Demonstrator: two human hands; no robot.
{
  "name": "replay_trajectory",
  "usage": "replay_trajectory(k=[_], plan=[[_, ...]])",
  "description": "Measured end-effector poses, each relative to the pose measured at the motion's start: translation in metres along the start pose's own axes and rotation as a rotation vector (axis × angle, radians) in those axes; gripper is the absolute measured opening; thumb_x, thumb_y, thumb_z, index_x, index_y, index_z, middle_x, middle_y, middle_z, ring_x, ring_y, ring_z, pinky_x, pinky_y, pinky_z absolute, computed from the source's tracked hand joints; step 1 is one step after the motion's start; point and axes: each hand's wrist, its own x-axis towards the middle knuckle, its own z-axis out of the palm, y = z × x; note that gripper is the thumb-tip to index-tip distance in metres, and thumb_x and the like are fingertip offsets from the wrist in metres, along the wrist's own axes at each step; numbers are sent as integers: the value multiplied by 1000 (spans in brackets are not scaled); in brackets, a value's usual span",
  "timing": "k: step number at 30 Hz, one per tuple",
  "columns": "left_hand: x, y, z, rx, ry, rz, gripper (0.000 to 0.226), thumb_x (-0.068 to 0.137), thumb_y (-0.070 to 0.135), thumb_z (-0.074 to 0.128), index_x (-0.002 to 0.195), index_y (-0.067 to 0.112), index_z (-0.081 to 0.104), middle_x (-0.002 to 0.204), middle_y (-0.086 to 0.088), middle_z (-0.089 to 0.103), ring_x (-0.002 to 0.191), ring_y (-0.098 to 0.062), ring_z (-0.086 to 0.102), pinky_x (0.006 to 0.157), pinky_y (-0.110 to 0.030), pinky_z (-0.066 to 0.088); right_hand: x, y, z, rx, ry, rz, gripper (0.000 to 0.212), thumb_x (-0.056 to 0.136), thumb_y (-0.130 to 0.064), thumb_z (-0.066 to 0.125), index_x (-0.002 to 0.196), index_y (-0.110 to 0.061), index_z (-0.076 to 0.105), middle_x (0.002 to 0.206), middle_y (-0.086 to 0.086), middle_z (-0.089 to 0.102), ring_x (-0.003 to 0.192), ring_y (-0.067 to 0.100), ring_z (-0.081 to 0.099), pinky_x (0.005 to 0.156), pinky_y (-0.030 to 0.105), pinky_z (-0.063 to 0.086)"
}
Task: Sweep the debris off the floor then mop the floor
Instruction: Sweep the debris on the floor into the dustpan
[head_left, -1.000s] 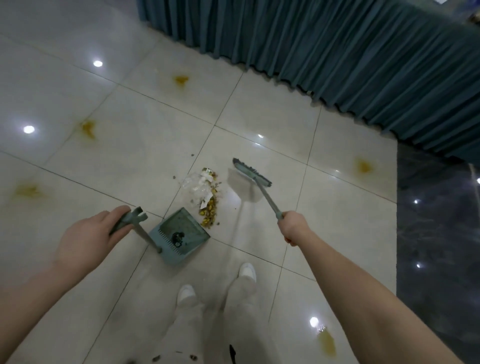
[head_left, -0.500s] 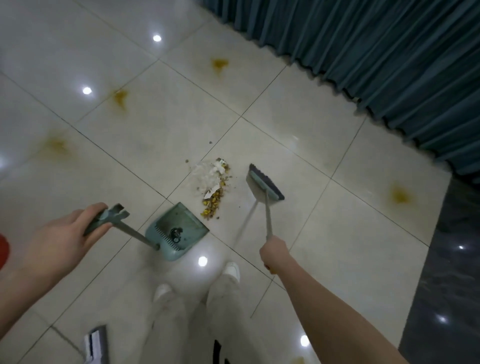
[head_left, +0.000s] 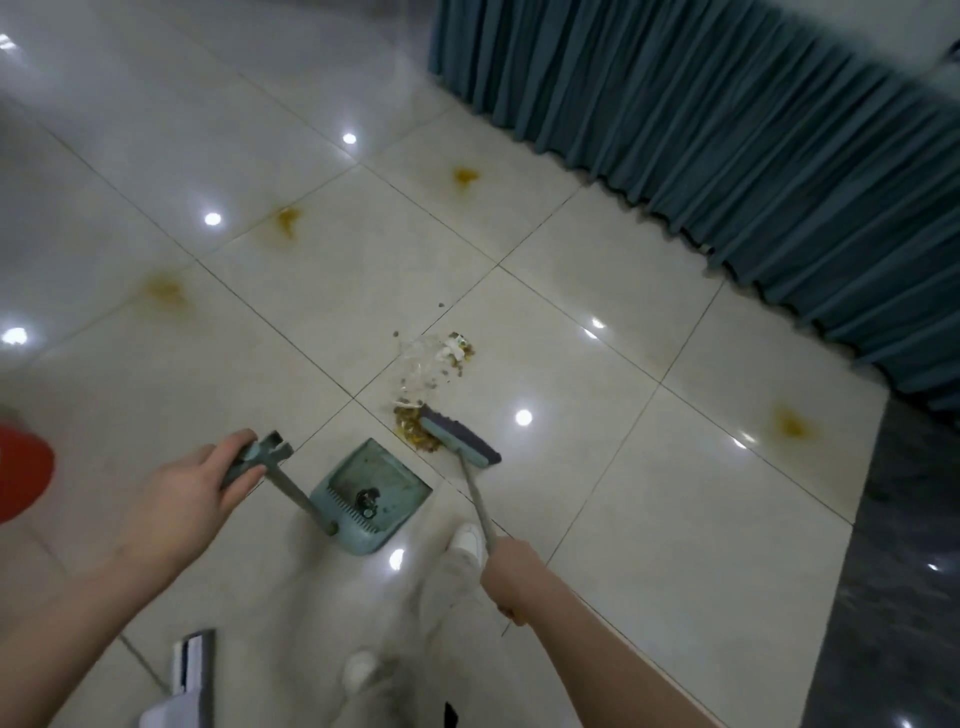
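Note:
My left hand (head_left: 179, 501) grips the top of the long handle of a teal dustpan (head_left: 371, 493), which sits on the cream tiled floor (head_left: 649, 493) with a small dark bit inside. My right hand (head_left: 511, 574) grips the handle of a teal broom; its head (head_left: 460, 435) rests on the floor just beyond the pan's mouth, against a yellow-brown pile of debris (head_left: 413, 427). More debris (head_left: 441, 356), clear plastic and white scraps, lies farther out on the tile.
Several yellow stains (head_left: 792, 423) mark the tiles. A teal curtain (head_left: 753, 156) hangs along the back right. Dark flooring (head_left: 909, 571) runs down the right side. A red object (head_left: 21, 470) sits at the left edge, a white and grey tool (head_left: 189, 670) at bottom left. My white shoes stand below the pan.
The broom head has swept left and toward me, dragging part of the debris to the dustpan's mouth. The camera view has shifted; the dustpan stays in place.

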Motion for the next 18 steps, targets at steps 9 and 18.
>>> replay_trajectory(k=[9, 18], plan=[[-66, -18, 6, -182, 37, -85, 36, 82, 22, 74, 112, 11, 58, 83, -17, 66, 65, -40, 65, 59, -40, 50, -37, 21, -47, -39, 120, -1, 29, 96, -11, 37, 111, -4, 61, 72, 9, 53, 45, 19, 50, 39, 23, 42], [-85, -36, 3, -81, -5, -157, 42, 89, 57, 46, 116, 26, 51, 82, -6, 64, 64, -34, 63, 54, -39, 51, 11, -26, -129, -2, 263, 24, 27, 96, -13, 43, 112, 0, 61, 72, 15, 58, 49, 25, 54, 43, 26, 45]])
